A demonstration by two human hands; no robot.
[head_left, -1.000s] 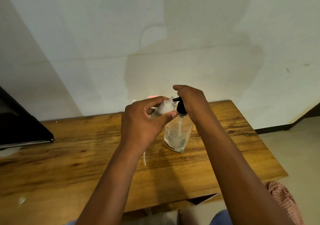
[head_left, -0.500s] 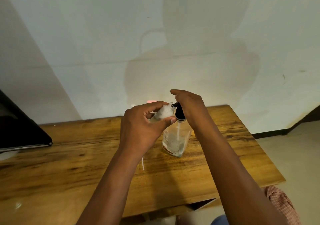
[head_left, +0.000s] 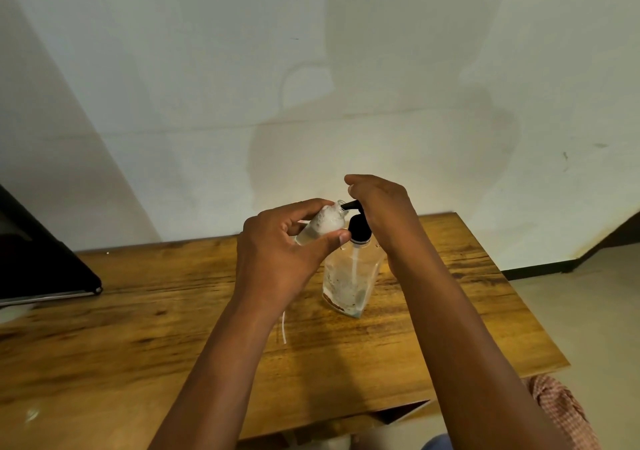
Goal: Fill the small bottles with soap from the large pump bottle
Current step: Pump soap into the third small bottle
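A large clear pump bottle (head_left: 349, 276) with a black pump head stands on the wooden table (head_left: 138, 328), nearly drained, with residue at its bottom. My right hand (head_left: 381, 207) rests over the pump head, fingers curled down on it. My left hand (head_left: 284, 252) grips a small clear bottle (head_left: 323, 222) tilted with its open mouth against the black spout. The small bottle holds white foamy soap.
A thin white tube or straw (head_left: 283, 328) lies on the table below my left wrist. A dark flat device (head_left: 45, 269) sits at the table's left edge. A white wall rises right behind the table. Checked cloth (head_left: 561, 411) shows at lower right.
Both hands stay on the bottles. The view has shifted slightly, and the pump head sits a little higher under my right hand than a second ago.
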